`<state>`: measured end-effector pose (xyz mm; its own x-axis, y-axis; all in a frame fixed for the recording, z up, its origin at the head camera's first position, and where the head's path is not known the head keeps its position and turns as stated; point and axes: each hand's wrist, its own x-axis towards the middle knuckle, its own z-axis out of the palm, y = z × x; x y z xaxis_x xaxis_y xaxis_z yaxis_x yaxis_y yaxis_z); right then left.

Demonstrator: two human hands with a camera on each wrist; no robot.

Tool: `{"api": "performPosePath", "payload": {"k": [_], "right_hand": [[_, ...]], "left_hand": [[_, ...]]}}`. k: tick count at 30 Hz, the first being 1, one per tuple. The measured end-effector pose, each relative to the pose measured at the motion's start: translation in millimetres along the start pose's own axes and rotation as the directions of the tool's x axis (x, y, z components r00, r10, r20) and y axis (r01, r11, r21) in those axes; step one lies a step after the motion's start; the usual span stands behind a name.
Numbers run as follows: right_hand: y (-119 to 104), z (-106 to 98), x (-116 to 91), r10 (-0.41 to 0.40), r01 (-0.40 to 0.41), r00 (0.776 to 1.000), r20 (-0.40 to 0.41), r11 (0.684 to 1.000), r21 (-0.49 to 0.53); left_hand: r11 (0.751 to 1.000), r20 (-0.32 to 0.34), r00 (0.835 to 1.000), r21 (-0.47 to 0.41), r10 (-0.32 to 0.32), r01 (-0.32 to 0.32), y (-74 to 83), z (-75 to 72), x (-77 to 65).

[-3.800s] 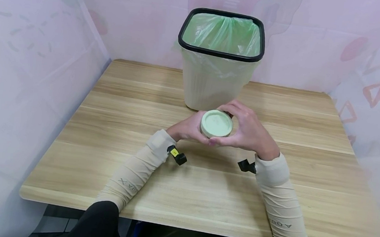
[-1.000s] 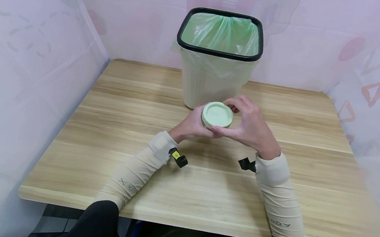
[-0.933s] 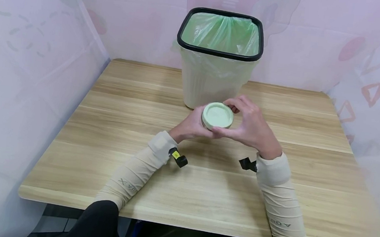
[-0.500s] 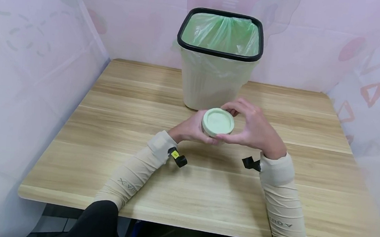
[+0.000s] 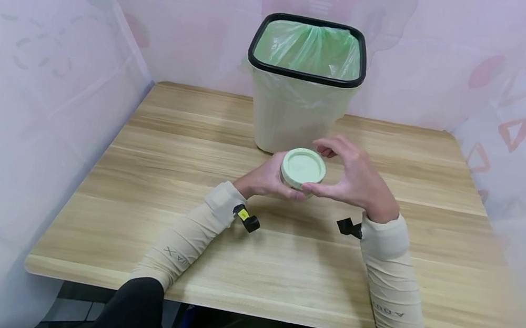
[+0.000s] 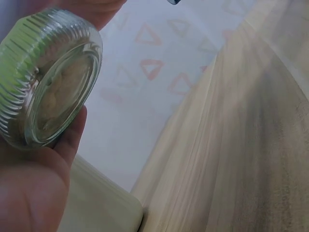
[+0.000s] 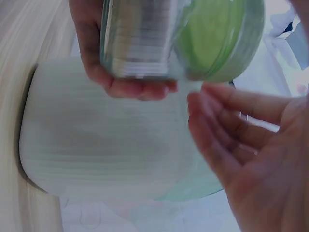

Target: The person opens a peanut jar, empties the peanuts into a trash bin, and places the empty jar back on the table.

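Nearby, as I look down through the head camera from afar, the left hand (image 5: 268,178) curls round a ribbed glass jar (image 6: 48,82), gripping its side. The jar is off the wooden table (image 5: 144,216), in front of a cream bin (image 5: 296,114), its pale green lid (image 5: 303,169) facing up. The right hand (image 5: 363,181) makes a wide C at the lid: the thumb tip is at the near edge, whether touching I cannot tell, while the fingers stand clear of the far side. I judge the step to be turning the lid. To do it well, I want the left grip firm on the glass, the right fingers spread evenly round the rim, and the twist level. Beyond, a green liner (image 5: 309,47) fills the bin, before a pale pink backdrop (image 5: 199,31).
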<state>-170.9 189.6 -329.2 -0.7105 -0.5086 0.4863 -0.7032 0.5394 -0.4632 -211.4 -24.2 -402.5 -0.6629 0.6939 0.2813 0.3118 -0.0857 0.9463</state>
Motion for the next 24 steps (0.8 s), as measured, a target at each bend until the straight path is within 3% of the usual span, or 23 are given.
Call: {"api": "performPosePath", "payload": {"k": [4, 11, 17, 24], "right_hand": [[-7.8, 3.2, -0.4, 0.058, -0.063, 0.996, -0.066, 0.995, -0.076], [-27.4, 11.3, 1.4, 0.148, -0.178, 0.973, -0.178, 0.971, -0.162], [-39.1, 21.9, 2.3, 0.201, -0.243, 0.957, -0.207, 0.949, -0.201], [-37.8, 32.2, 4.5, 0.246, -0.292, 0.946, -0.210, 0.928, -0.232]], "left_hand": [[1.000, -0.054, 0.998, -0.002, 0.013, -0.013, -1.5, 0.2, 1.3], [0.997, -0.149, 0.989, 0.076, 0.014, -0.002, -4.4, -2.0, 2.5], [0.994, -0.224, 0.974, 0.100, -0.021, 0.044, 13.1, -0.3, 0.0], [0.987, -0.250, 0.968, 0.150, -0.024, 0.063, 24.2, 1.6, -2.4]]}}
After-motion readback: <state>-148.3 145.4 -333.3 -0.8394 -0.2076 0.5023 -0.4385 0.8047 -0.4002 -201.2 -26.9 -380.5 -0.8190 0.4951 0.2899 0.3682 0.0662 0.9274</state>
